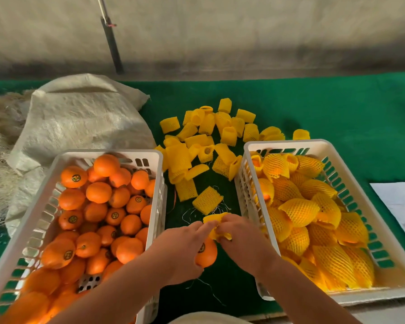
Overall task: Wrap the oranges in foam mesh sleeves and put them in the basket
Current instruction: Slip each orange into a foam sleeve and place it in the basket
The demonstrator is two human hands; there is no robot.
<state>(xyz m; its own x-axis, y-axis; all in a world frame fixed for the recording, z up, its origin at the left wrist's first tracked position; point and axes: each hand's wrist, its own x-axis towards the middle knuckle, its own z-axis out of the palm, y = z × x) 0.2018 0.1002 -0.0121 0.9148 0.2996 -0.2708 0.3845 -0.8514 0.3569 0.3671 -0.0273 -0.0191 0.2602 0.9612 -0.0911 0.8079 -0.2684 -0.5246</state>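
Between the two baskets, the left hand (185, 244) cupped an orange (206, 253) in a curled grip just above the green counter (337, 108), while the right hand (241, 232) pinched a yellow foam sleeve (216, 222) at the fruit's top. The sleeve's mouth probably needed stretching wide, then rolling down evenly, before going to the right basket (248, 146).

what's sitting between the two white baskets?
Head view: a pile of loose yellow foam sleeves on the green cloth, and nearer the camera both hands, left hand and right hand, working an orange.
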